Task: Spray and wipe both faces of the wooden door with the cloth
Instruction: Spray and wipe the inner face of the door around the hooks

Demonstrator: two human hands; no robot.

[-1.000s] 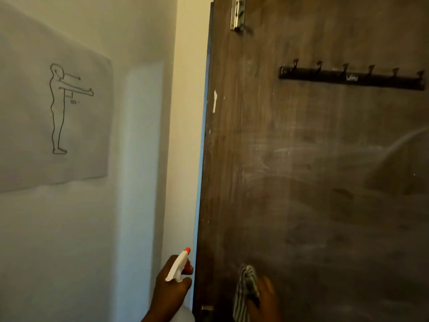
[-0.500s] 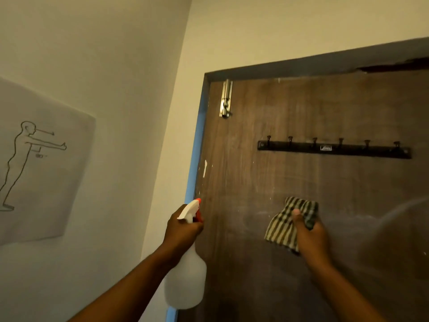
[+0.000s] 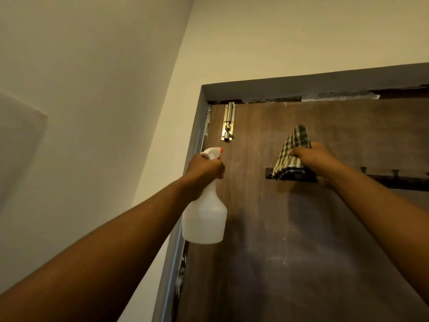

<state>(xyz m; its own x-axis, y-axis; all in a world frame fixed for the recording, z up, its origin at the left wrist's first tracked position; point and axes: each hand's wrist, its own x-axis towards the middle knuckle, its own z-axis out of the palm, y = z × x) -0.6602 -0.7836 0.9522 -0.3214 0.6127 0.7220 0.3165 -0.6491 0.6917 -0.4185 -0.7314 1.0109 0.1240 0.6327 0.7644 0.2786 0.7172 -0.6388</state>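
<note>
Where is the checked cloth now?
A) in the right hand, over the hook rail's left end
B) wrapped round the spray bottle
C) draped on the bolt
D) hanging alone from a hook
A: the right hand grips the cloth over the left end of the hook rail; the left hand holds only the spray bottle.

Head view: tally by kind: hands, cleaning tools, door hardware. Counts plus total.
Hands: 2, left hand, right hand
Cleaning tools: 2, spray bottle in the left hand, cloth in the right hand
Door hardware: 2, slide bolt, hook rail
Total: 6
</note>
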